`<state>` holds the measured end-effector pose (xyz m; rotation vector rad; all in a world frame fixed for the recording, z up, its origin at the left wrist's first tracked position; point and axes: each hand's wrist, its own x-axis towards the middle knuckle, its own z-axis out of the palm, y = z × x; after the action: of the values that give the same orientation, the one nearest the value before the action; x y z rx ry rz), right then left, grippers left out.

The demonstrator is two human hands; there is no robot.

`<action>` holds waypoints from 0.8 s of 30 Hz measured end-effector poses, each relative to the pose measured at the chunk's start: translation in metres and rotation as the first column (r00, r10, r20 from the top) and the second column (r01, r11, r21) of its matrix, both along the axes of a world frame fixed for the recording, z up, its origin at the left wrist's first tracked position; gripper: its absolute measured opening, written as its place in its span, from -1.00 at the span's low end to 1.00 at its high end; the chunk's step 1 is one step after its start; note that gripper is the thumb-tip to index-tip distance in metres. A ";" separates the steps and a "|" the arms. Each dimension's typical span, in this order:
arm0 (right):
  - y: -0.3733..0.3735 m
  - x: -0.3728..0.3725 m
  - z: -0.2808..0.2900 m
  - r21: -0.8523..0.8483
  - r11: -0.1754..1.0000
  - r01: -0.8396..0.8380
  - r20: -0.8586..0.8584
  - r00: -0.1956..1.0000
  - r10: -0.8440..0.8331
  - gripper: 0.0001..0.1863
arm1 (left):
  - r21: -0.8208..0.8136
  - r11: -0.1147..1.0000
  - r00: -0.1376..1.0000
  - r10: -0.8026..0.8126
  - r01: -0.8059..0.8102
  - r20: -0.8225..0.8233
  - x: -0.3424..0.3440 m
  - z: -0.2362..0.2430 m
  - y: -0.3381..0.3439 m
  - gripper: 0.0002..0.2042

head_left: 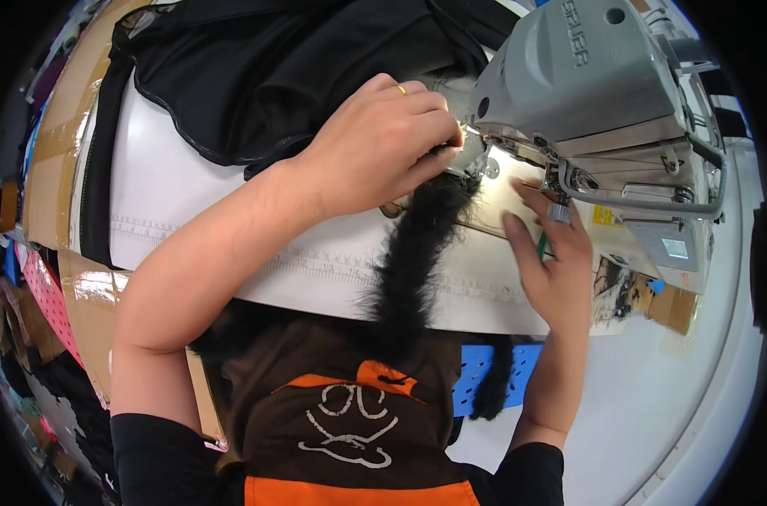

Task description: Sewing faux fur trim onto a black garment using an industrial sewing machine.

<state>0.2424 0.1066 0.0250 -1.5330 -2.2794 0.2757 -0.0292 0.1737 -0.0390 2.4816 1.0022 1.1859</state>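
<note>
A grey industrial sewing machine [577, 93] stands at the right. My left hand [392, 143] is curled closed just left of its presser foot, over grey and black material; what its fingertips pinch is hidden. A strip of black fluffy trim [409, 278] hangs from below that hand over the table edge. My right hand [552, 249] has its fingers apart, reaching onto the metal plate [493, 194] beside the needle area, with fingertips partly behind machine parts. Black fabric [232, 76] lies bunched behind my left forearm.
The white table [172, 202] has a printed ruler along its front. Taped cardboard [59, 169] edges it on the left. Blue perforated plastic [493, 388] sits below the front edge, near another piece of black trim. Thread scraps [611, 287] lie right of my right hand. An apron covers my lap.
</note>
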 end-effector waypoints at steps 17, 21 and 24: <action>0.042 -0.036 -0.055 -0.185 0.959 0.213 -0.414 0.868 -0.273 -0.75 | -0.055 0.998 0.999 0.018 -0.020 -0.050 0.002 -0.011 0.014 -0.87; 0.039 -0.038 -0.049 -0.198 0.956 0.216 -0.395 0.875 -0.280 -0.73 | -0.029 0.998 0.996 0.050 -0.052 -0.071 0.005 -0.013 0.013 -0.80; 0.039 -0.040 -0.046 -0.245 0.939 0.241 -0.353 0.880 -0.318 -0.72 | -0.027 0.998 0.994 0.062 -0.064 -0.089 0.005 -0.013 0.013 -0.77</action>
<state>0.2024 0.1460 -0.0206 -1.7025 -1.7378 0.6727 -0.0237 0.1866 -0.0523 2.5163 1.1206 1.0793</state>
